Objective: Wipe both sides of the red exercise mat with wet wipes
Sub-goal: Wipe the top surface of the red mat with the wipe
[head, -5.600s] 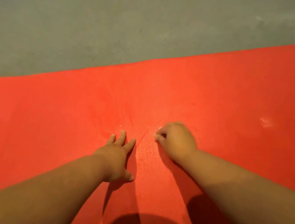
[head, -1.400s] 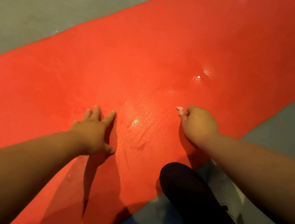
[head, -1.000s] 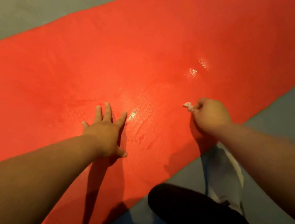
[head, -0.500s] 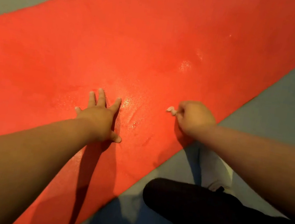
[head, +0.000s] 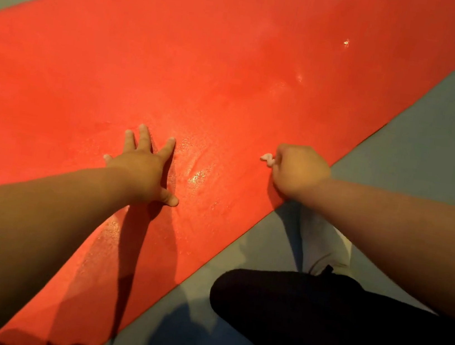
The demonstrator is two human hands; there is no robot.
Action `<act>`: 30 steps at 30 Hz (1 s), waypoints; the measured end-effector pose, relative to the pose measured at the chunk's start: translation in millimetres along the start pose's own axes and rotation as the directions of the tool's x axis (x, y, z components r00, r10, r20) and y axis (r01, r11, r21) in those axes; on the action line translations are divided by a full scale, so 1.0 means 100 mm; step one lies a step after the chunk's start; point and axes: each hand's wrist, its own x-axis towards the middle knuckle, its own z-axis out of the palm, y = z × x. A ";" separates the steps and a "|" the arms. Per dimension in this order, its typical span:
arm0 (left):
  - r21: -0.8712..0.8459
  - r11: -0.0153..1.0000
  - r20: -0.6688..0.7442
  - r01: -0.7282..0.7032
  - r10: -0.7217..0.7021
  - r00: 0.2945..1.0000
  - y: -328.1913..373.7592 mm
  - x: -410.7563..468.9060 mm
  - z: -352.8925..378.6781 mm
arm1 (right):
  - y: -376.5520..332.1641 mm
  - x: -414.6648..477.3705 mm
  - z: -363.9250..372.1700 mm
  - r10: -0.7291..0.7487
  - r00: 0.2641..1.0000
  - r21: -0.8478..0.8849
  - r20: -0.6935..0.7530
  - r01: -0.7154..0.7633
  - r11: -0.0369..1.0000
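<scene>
Okay: red mat [head: 236, 56] lies flat on the grey floor [head: 436, 137], running diagonally, with a wet sheen between your hands. Your left hand [head: 142, 169] presses on it palm down, fingers spread wide. Your right hand [head: 299, 172] is fisted near the mat's near edge, gripping a balled wet wipe [head: 267, 157] that pokes out of the fist. Your dark-trousered knee [head: 317, 316] is just beside the mat.
</scene>
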 end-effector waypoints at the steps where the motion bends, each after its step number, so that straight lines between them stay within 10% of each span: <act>1: 0.002 1.000 -0.002 -0.002 0.002 1.000 0.00 0.00 0.00 | -0.02 -0.03 -0.02 -0.004 1.000 -0.019 0.019 0.005 1.000; 8: 0.020 1.000 0.019 0.003 -0.003 1.000 0.02 0.03 -0.04 | -0.53 -0.62 0.21 -0.413 0.853 0.044 0.318 0.423 0.905; 14: 0.032 0.999 0.018 0.012 -0.012 1.000 0.04 0.03 -0.06 | 0.10 -0.13 -0.02 0.037 0.991 -0.035 0.131 -0.033 0.999; 20: 0.026 1.000 0.001 0.012 -0.012 1.000 0.03 0.05 -0.04 | -0.41 -0.67 0.25 -0.404 0.827 0.131 0.392 0.385 0.914; 27: -0.042 0.999 -0.102 0.011 -0.016 0.995 -0.02 0.02 -0.04 | 0.21 -0.17 -0.03 0.005 0.989 -0.028 0.148 -0.001 1.000; 30: -0.203 0.976 -0.365 -0.074 -0.005 0.931 0.09 0.02 -0.13 | -0.04 -0.33 0.04 -0.206 0.937 0.028 0.281 0.207 0.978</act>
